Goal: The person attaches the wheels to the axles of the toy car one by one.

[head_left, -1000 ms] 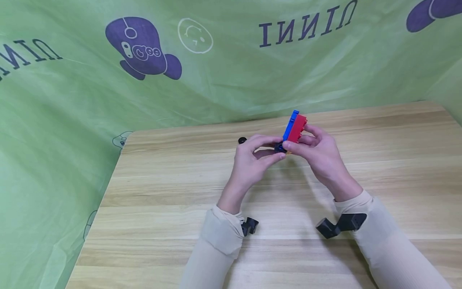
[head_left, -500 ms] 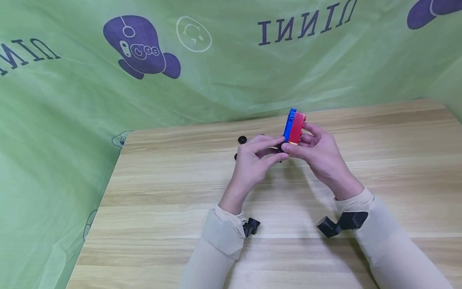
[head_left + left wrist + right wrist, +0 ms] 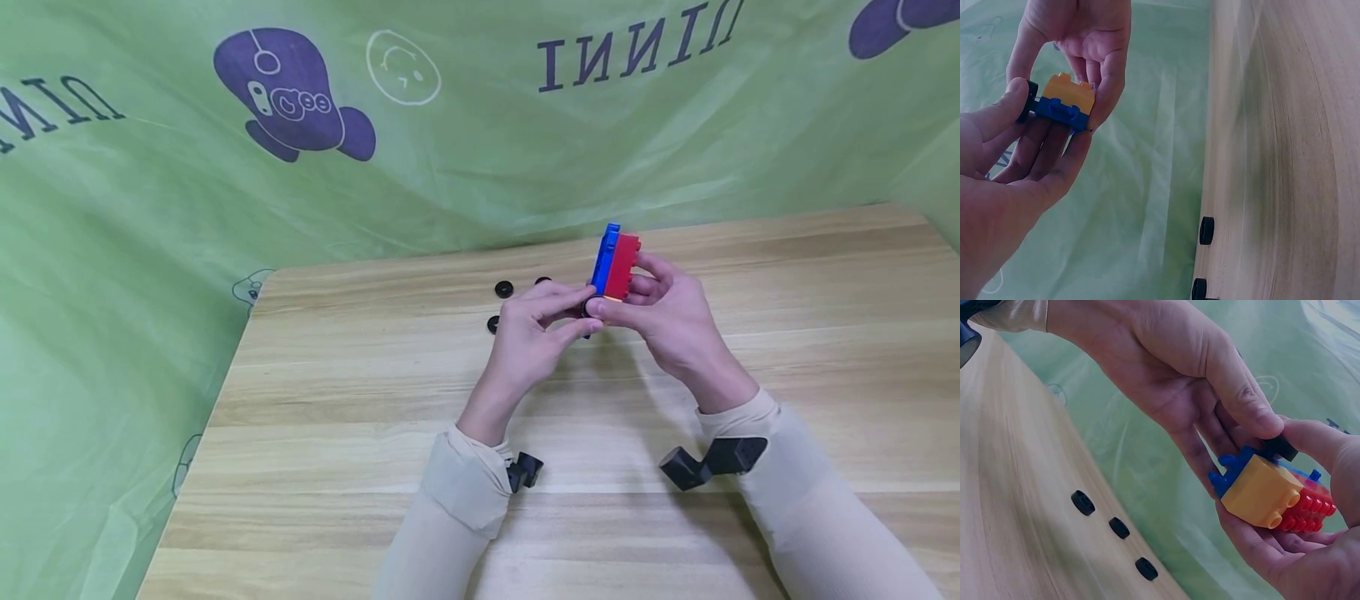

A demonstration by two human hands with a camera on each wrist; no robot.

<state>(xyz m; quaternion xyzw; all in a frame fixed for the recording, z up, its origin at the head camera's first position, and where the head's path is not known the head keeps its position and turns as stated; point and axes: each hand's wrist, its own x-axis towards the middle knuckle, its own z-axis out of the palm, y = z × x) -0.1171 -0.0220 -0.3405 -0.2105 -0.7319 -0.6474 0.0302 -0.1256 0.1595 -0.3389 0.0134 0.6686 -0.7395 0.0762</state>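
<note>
Both hands hold a small building-block vehicle above the table. It has a blue base, a red studded block and a yellow block. A black wheel sits at one side of the base. My left hand squeezes the vehicle, thumb on the wheel and other fingers against the far side of the base. With its thumb also at the wheel, my right hand grips the vehicle, fingers around the red block. Whether the wheel is fully seated on the base cannot be told.
Three loose black wheels lie on the wooden table beyond my left hand: a left one, a nearer one and one partly hidden. A green printed cloth hangs behind the table's far edge.
The vehicle has turned slightly more upright, and the wheel's round side shows at my right thumb. My left hand has shifted a little right, uncovering more of the loose wheels.
</note>
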